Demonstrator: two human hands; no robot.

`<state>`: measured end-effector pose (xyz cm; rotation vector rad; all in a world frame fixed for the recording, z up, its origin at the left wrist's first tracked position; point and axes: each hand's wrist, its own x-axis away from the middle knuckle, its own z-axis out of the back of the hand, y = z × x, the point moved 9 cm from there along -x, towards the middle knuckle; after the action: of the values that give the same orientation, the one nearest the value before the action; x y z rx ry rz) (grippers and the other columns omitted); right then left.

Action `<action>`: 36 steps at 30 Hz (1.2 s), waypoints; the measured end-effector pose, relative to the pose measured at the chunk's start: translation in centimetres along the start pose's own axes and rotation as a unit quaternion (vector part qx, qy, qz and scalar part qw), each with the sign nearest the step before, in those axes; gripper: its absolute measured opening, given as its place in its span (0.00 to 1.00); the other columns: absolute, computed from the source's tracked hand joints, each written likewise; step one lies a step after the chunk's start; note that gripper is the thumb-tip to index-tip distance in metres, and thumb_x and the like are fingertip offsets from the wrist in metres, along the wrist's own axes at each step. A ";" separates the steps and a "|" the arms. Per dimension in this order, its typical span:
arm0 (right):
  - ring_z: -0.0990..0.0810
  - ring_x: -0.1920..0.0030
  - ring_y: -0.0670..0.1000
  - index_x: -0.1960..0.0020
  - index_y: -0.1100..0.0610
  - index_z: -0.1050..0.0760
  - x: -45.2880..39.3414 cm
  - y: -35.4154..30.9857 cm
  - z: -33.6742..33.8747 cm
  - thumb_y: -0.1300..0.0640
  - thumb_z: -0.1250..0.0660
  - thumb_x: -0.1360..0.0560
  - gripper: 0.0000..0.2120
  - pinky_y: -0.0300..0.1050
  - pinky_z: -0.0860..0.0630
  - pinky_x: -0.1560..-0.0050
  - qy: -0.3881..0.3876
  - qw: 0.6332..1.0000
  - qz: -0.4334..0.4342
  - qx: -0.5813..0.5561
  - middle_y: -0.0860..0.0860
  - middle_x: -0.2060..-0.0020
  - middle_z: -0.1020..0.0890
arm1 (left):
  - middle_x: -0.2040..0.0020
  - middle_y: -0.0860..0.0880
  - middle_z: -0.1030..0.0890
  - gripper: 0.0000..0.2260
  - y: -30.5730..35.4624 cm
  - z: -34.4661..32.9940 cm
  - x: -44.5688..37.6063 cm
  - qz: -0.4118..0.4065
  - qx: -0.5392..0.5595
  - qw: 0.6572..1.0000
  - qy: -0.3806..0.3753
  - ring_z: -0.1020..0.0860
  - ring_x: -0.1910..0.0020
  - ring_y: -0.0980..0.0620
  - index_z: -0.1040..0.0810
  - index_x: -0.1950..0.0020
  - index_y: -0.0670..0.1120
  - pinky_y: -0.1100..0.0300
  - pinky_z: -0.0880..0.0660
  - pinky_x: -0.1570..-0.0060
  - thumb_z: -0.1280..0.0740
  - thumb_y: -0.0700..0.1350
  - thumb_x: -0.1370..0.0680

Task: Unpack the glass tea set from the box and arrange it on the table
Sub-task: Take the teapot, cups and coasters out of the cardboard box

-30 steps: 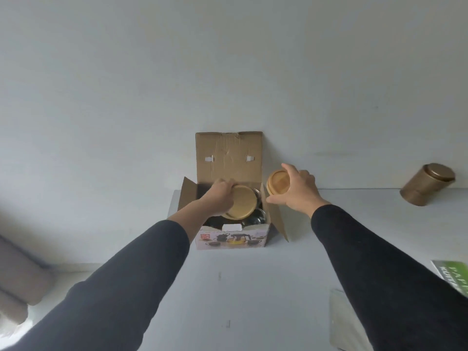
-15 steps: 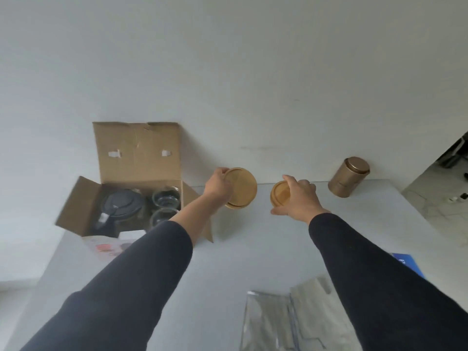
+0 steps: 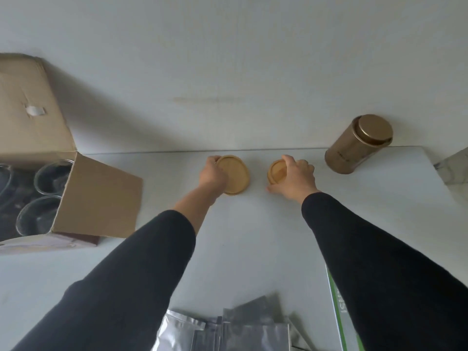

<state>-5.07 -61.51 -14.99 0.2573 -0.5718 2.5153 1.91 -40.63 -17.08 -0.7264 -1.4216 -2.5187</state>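
My left hand (image 3: 212, 173) grips the left edge of a large round wooden coaster (image 3: 234, 174), which lies low on the white table (image 3: 253, 236) near the wall. My right hand (image 3: 293, 177) holds a smaller round wooden coaster (image 3: 276, 171) just to the right of the large one, also down at the table top. The open cardboard box (image 3: 98, 198) stands at the left edge of view. Inside it I see two clear glass cups (image 3: 50, 177), with darker contents further left cut off by the frame.
A bronze metal tea tin (image 3: 357, 145) stands at the back right by the wall. Several silver foil pouches (image 3: 228, 328) lie at the table's near edge. A green and white packet (image 3: 339, 312) lies under my right forearm. The table's right edge is close to the tin.
Both hands carried the wooden coasters out of the box, rightward, and lowered them to the table near the wall. My view swung right, so the box now sits at the far left.
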 end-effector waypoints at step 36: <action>0.42 0.32 0.60 0.25 0.49 0.49 -3.6 0.4 -1.4 0.45 0.26 0.35 0.47 0.54 0.35 0.36 -0.032 0.997 0.067 0.006 0.58 0.31 0.41 | 0.28 0.43 0.43 0.49 2.0 -3.8 -1.1 -0.078 -0.301 0.950 0.017 0.44 0.28 0.43 0.51 0.22 0.51 0.50 0.33 0.33 0.23 0.54 0.34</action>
<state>-2.37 -62.86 -17.47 0.3146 -0.6177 2.6493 2.33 -45.03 -17.71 -0.6625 -0.7026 -3.1046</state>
